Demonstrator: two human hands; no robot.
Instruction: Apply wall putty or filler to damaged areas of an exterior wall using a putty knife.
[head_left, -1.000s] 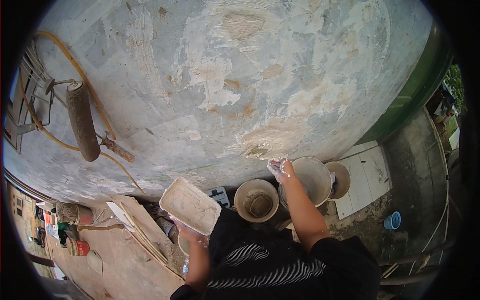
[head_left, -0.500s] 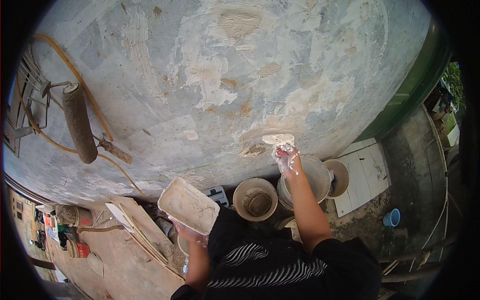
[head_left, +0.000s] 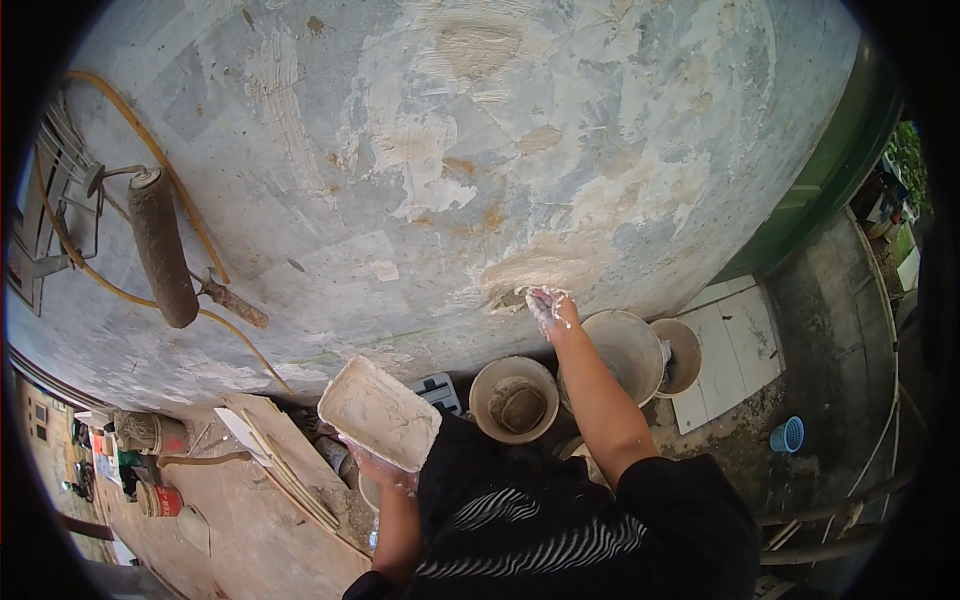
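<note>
My left hand [head_left: 378, 466] grips a rectangular plastic tray [head_left: 337, 386] from its near side; a layer of pale putty coats the inside. My right hand [head_left: 552, 314], smeared with white putty, is closed on a putty knife [head_left: 545, 292] at the low part of the wall. The knife shows nearly edge-on, so most of its blade is hidden. Just left of the fingers is a dark, rough hollow [head_left: 508, 299] in the wall [head_left: 350, 180]. Above it spreads a patch of fresh beige putty [head_left: 545, 262].
Several buckets stand along the wall's foot, among them a beige bucket [head_left: 476, 400] with putty inside. A paint roller [head_left: 162, 248] hangs at the left beside a yellow hose [head_left: 130, 112]. Boards [head_left: 285, 455] lie lower left; a blue plastic basket [head_left: 786, 435] stands right.
My right hand has moved left and slightly down along the wall, turning the putty knife from broadside to nearly edge-on. My left hand and the tray have hardly moved.
</note>
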